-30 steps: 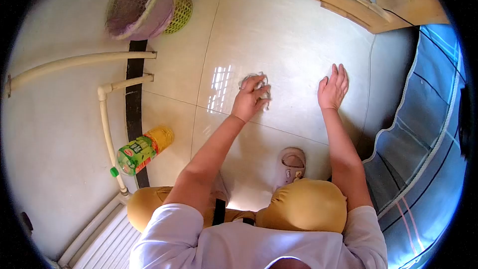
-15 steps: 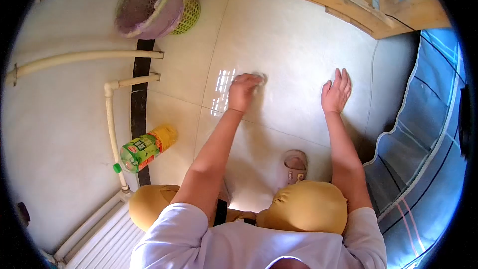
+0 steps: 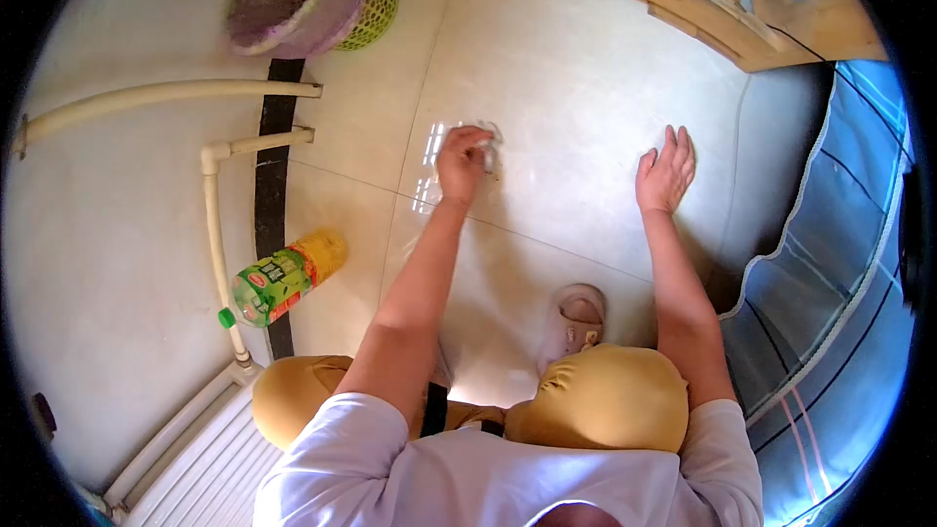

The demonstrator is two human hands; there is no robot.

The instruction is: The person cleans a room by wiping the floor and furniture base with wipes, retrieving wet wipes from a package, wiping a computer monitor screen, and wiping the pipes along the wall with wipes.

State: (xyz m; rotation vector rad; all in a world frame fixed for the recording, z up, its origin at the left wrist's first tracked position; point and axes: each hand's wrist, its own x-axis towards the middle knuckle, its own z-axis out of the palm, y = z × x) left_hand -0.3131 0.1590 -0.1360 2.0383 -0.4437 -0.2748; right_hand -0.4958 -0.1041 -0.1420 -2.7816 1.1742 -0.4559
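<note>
Leaning over the pale tiled floor (image 3: 556, 59), the person I'm watching from the head view has both forearms stretched towards twelve o'clock. The left hand (image 3: 460, 165), just short of twelve, is bent at the wrist with its fingers curled into a narrow grip towards one o'clock. A small whitish thing (image 3: 488, 158) is at those fingertips — blurred, so I cannot tell how firmly it is pinched. Between two and three o'clock, the right hand (image 3: 667, 176) is palm down and holds nothing, its fingers extended and thumb slightly apart.

Between eight and nine o'clock a capped bottle (image 3: 288, 278) lies on its side; its green label (image 3: 273, 278) has a red logo and dark characters — too small to read. Towards half past four, the slipper (image 3: 573, 322) carries tiny lettering on its strap, also illegible to me.
</note>
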